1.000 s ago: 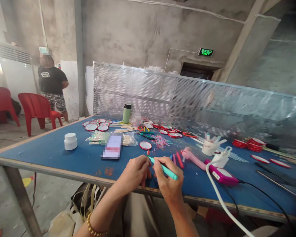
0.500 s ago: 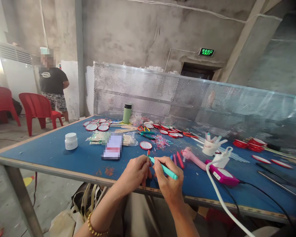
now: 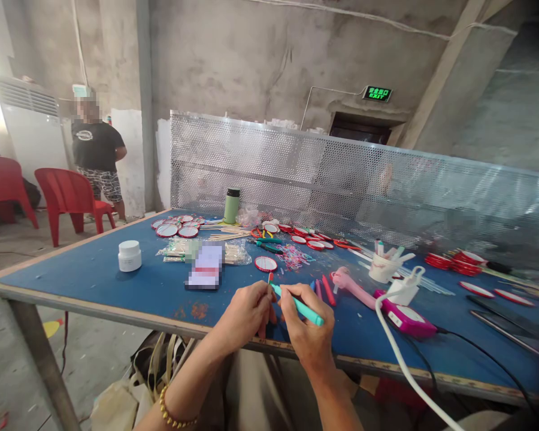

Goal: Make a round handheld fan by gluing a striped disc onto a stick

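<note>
Above the table's front edge, my left hand [image 3: 248,312] is closed, pinching a thin stick [image 3: 270,278] with a red tip and some green below it. The rest of the stick is hidden by my fingers. My right hand [image 3: 313,335] grips a turquoise marker pen [image 3: 309,312] like a writing tool. The pen's tip points left at the stick, close to it; whether they touch I cannot tell. Just beyond both hands lies a round white disc with a red rim [image 3: 266,264]. Red and purple pens [image 3: 327,291] lie right of my right hand.
On the blue table [image 3: 94,281] are a white jar [image 3: 130,256], a phone [image 3: 205,266], bagged sticks [image 3: 238,252], pliers [image 3: 268,246], a green bottle [image 3: 232,207], a pink tool [image 3: 353,287], a magenta box [image 3: 408,319] with cables and a pen cup [image 3: 382,268]. A person [image 3: 97,146] stands far left.
</note>
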`<state>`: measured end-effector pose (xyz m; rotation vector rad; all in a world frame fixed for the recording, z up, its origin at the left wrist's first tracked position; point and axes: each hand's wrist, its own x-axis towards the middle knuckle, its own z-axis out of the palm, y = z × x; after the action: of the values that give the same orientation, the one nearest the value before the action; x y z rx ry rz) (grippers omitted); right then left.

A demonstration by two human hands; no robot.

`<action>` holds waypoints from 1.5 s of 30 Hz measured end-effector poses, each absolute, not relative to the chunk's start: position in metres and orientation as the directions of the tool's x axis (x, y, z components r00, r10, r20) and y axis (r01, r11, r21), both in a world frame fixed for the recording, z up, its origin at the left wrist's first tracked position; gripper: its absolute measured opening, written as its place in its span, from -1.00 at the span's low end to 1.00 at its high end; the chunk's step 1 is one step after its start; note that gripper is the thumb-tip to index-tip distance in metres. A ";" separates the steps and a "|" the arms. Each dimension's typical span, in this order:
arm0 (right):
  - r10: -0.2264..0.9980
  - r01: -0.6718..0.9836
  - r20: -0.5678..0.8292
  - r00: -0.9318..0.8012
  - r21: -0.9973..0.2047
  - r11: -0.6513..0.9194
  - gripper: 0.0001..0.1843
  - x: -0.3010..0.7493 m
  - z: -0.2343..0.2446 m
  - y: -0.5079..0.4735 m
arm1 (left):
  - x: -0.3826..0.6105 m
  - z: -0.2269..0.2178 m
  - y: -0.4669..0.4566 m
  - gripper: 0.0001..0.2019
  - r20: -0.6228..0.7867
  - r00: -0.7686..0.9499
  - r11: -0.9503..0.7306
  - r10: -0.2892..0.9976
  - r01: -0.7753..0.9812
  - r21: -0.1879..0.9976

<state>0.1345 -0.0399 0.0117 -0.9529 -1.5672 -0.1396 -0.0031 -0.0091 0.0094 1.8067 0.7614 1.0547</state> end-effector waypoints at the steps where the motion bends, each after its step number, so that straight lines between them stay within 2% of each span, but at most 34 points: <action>1: 0.488 0.630 0.869 0.078 -0.423 0.652 -0.80 0.134 0.012 -0.040 | -0.003 0.009 -0.009 -0.79 0.348 0.452 -0.422 0.822 0.071 0.904; 18: 0.456 0.625 0.889 0.041 -0.378 0.683 -0.83 0.134 0.015 -0.042 | -0.003 0.010 -0.009 -0.78 0.348 0.451 -0.421 0.822 0.069 0.904; 30: 0.476 0.623 0.876 0.080 -0.417 0.662 -0.81 0.136 0.008 -0.038 | -0.003 0.009 -0.008 -0.79 0.348 0.457 -0.419 0.819 0.060 0.906; 45: 0.447 0.631 0.894 0.035 -0.367 0.684 -0.83 0.135 0.013 -0.039 | -0.003 0.010 -0.009 -0.77 0.333 0.447 -0.406 0.830 0.077 0.911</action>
<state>0.1347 -0.0394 0.0127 -0.9029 -1.5983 -0.1755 -0.0026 -0.0090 0.0098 1.7941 0.7754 1.0466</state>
